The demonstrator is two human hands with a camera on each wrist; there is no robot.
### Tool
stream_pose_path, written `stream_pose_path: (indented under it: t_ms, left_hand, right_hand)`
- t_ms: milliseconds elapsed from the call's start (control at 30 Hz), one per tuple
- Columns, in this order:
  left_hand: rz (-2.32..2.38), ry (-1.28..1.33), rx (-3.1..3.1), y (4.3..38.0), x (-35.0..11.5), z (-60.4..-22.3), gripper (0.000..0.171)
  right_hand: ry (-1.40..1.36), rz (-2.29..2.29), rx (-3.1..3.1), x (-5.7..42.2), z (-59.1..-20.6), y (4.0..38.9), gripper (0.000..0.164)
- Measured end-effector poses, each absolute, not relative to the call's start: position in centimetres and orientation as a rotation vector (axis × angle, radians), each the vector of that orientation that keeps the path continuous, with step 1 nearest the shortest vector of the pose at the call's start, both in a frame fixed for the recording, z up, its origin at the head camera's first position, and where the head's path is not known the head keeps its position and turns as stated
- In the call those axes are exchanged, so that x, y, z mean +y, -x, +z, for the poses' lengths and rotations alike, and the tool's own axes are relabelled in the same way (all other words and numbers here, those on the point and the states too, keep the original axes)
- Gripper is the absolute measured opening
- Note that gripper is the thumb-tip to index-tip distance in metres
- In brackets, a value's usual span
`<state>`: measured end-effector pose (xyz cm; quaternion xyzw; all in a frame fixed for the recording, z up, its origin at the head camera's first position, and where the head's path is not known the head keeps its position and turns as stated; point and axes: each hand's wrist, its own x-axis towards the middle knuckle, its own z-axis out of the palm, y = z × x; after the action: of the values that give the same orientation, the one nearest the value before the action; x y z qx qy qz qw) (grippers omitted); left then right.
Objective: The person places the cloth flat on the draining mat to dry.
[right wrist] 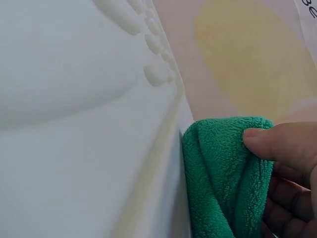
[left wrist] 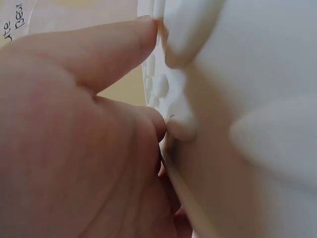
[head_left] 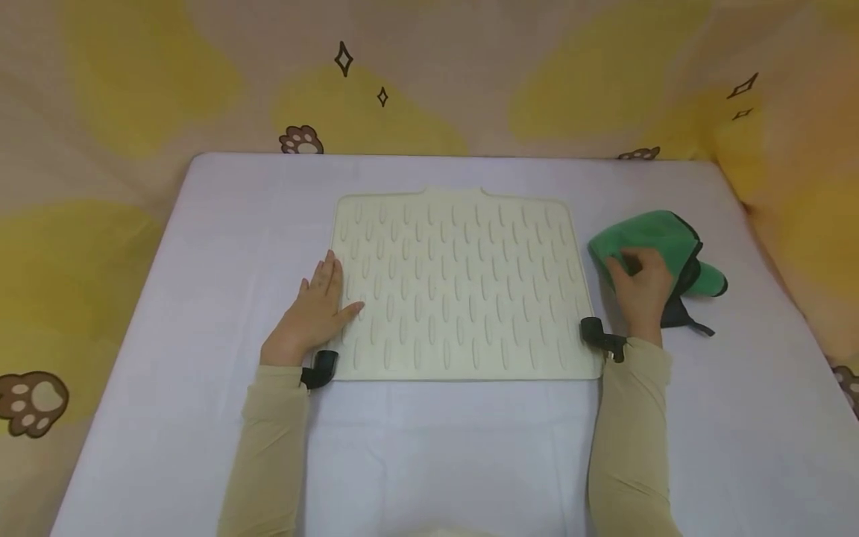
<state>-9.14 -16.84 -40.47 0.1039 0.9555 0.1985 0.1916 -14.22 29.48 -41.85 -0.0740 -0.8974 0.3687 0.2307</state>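
Observation:
An off-white mat with raised oval ridges and a tab on its far edge lies flat on the table. My left hand rests along its left edge, thumb on the top surface and the other fingers stretched forward. The left wrist view shows the thumb near the ridges and the palm beside the edge. Right of the mat, a green cloth with dark trim lies loosely folded. My right hand grips it; in the right wrist view the thumb presses its fluffy fold, with curled fingers partly hidden behind.
A white cover spreads over the table. Behind and beside it hangs a patterned yellow and beige fabric. A dark strap end at the left wrist and a dark wrist mount at the right sit close to the mat.

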Motion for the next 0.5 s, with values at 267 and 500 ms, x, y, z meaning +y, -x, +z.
stream_pose_path:
  t_ms: [267, 500]
  left_hand:
    - [0.566, -0.262, 2.673, 9.2, -16.71, -40.22, 0.084]
    - [0.574, -0.258, 2.673, 9.26, -16.54, -40.03, 0.084]
  right_hand:
    - [0.256, 1.036, -2.572, 29.25, -41.8, 14.25, 0.036]
    - [0.242, 1.027, -2.51, 29.18, -41.85, 14.34, 0.028]
